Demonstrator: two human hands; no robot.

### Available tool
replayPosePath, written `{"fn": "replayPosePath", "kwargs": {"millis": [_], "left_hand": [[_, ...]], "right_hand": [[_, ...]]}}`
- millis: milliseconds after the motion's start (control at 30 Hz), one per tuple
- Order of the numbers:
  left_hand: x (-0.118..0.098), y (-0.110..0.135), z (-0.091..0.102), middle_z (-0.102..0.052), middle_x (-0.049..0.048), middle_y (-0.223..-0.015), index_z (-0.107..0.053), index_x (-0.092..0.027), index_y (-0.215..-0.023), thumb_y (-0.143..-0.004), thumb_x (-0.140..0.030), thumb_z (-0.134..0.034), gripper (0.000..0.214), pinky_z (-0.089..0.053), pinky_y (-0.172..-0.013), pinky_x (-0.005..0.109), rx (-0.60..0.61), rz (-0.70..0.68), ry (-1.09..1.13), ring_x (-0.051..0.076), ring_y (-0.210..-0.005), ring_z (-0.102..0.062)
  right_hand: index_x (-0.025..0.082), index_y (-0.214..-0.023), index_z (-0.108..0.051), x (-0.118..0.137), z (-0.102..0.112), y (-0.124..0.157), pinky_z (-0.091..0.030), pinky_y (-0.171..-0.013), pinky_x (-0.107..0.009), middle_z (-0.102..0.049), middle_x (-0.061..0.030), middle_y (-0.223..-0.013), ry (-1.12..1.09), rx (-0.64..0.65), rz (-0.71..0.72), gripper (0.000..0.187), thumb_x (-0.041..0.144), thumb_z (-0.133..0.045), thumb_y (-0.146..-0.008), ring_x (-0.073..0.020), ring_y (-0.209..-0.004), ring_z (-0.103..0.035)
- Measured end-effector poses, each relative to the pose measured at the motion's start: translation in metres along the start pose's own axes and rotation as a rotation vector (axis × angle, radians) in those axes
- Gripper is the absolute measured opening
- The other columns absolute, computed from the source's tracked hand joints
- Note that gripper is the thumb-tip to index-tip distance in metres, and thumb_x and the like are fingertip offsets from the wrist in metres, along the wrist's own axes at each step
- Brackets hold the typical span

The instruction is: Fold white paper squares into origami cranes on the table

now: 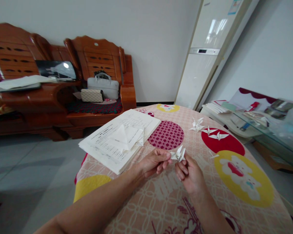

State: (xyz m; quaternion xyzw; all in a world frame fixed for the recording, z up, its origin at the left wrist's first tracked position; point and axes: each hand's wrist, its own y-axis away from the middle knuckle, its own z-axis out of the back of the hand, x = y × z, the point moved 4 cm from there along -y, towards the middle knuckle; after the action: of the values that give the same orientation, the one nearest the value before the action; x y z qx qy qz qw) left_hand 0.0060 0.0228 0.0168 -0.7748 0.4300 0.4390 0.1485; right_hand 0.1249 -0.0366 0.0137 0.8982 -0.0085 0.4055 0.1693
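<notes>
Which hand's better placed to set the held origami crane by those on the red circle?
Right, likely: the right hand is nearer the cranes on the red circle. Both hands grip the held crane, but the left hand sits nearer the paper stack.

Both my bare forearms [97, 204] extend forward and lean toward each other. My left hand [155, 162] pinches with the tips of its fingers [164, 157]; close beside, my right hand [191, 175] has its own curled.
</notes>
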Motion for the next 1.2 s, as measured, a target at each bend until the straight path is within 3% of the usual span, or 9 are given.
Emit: {"fn": "replayPosePath", "kwargs": {"millis": [300, 433, 500, 600, 767, 867, 967, 1067, 1200], "left_hand": [[-0.001, 0.0, 0.004, -0.061, -0.0002, -0.055, -0.065, -0.008, -0.075, -0.076, -0.043, -0.072, 0.035, -0.031, -0.033, 0.015, 0.066, 0.026, -0.084, 0.005, -0.033, -0.047], [-0.007, -0.003, 0.007, -0.064, 0.0029, -0.063, -0.064, -0.009, -0.077, -0.079, -0.047, -0.067, 0.039, -0.04, -0.042, 0.016, 0.052, -0.033, -0.253, 0.006, -0.043, -0.053], [-0.011, -0.003, 0.008, -0.067, 0.0056, -0.072, -0.065, -0.009, -0.084, -0.081, -0.046, -0.064, 0.037, -0.047, -0.051, 0.019, 0.023, -0.112, -0.446, 0.009, -0.054, -0.06], [-0.02, 0.001, 0.007, -0.068, 0.0101, -0.101, -0.06, -0.013, -0.117, -0.078, -0.033, -0.068, 0.045, -0.054, -0.07, 0.026, -0.087, -0.312, -0.8, 0.017, -0.084, -0.065], [-0.019, 0.009, -0.006, -0.05, 0.0138, -0.138, -0.044, -0.018, -0.138, -0.073, -0.017, -0.067, 0.069, -0.045, -0.102, 0.041, -0.204, -0.633, -1.353, 0.027, -0.124, -0.049], [-0.012, 0.007, -0.013, -0.058, 0.0122, -0.127, -0.051, -0.017, -0.129, -0.076, -0.013, -0.06, 0.053, -0.045, -0.1, 0.039, -0.17, -0.631, -1.538, 0.025, -0.116, -0.054], [-0.008, 0.003, -0.016, -0.066, 0.0095, -0.095, -0.063, -0.015, -0.1, -0.082, -0.009, -0.048, 0.024, -0.049, -0.08, 0.03, -0.135, -0.478, -1.631, 0.021, -0.086, -0.063], [-0.012, 0.002, -0.02, -0.064, 0.0076, -0.076, -0.063, -0.015, -0.085, -0.085, -0.011, -0.045, 0.019, -0.044, -0.066, 0.027, -0.171, -0.371, -1.66, 0.018, -0.065, -0.058], [-0.017, 0.004, -0.019, -0.064, 0.0087, -0.075, -0.065, -0.015, -0.097, -0.087, -0.014, -0.045, 0.022, -0.04, -0.062, 0.028, -0.251, -0.34, -1.63, 0.018, -0.06, -0.055]], "right_hand": [[0.021, -0.054, -0.041, -0.001, 0.003, -0.004, -0.024, -0.03, -0.019, -0.029, 0.0115, -0.034, 0.059, -0.028, 0.032, 0.042, 0.048, -0.064, -0.076, -0.0067, -0.026, -0.03], [0.021, -0.049, -0.037, 0.006, 0.007, -0.005, -0.021, -0.031, -0.02, -0.029, 0.0105, -0.036, 0.268, -0.106, 0.206, 0.046, 0.048, -0.061, -0.078, -0.0064, -0.027, -0.029], [0.021, -0.05, -0.038, 0.013, 0.013, -0.004, -0.019, -0.031, -0.02, -0.031, 0.01, -0.036, 0.422, -0.199, 0.333, 0.044, 0.046, -0.06, -0.08, -0.006, -0.027, -0.028], [0.02, -0.055, -0.045, 0.022, 0.024, -0.005, -0.019, -0.031, -0.021, -0.036, 0.0082, -0.036, 0.665, -0.311, 0.449, 0.04, 0.048, -0.055, -0.083, -0.0077, -0.028, -0.031], [0.019, -0.053, -0.051, 0.029, 0.03, -0.008, -0.024, -0.035, -0.023, -0.037, 0.0053, -0.034, 1.004, -0.308, 0.563, 0.044, 0.051, -0.051, -0.084, -0.0101, -0.033, -0.035], [0.02, -0.05, -0.049, 0.024, 0.025, -0.008, -0.027, -0.037, -0.022, -0.038, 0.0049, -0.035, 0.998, -0.263, 0.576, 0.045, 0.049, -0.052, -0.084, -0.01, -0.034, -0.036], [0.02, -0.054, -0.05, 0.012, 0.021, -0.009, -0.024, -0.033, -0.021, -0.038, 0.0066, -0.036, 0.838, -0.21, 0.441, 0.042, 0.048, -0.054, -0.085, -0.0092, -0.03, -0.034], [0.02, -0.056, -0.051, 0.005, 0.019, -0.009, -0.024, -0.03, -0.021, -0.04, 0.0066, -0.036, 0.712, -0.139, 0.346, 0.04, 0.048, -0.054, -0.085, -0.01, -0.029, -0.036], [0.017, -0.087, -0.066, 0.019, 0.014, -0.004, -0.046, -0.047, -0.025, -0.067, -0.0045, -0.065, 0.967, -0.157, 0.584, 0.022, 0.037, -0.056, -0.085, -0.0182, -0.054, -0.061]]}}
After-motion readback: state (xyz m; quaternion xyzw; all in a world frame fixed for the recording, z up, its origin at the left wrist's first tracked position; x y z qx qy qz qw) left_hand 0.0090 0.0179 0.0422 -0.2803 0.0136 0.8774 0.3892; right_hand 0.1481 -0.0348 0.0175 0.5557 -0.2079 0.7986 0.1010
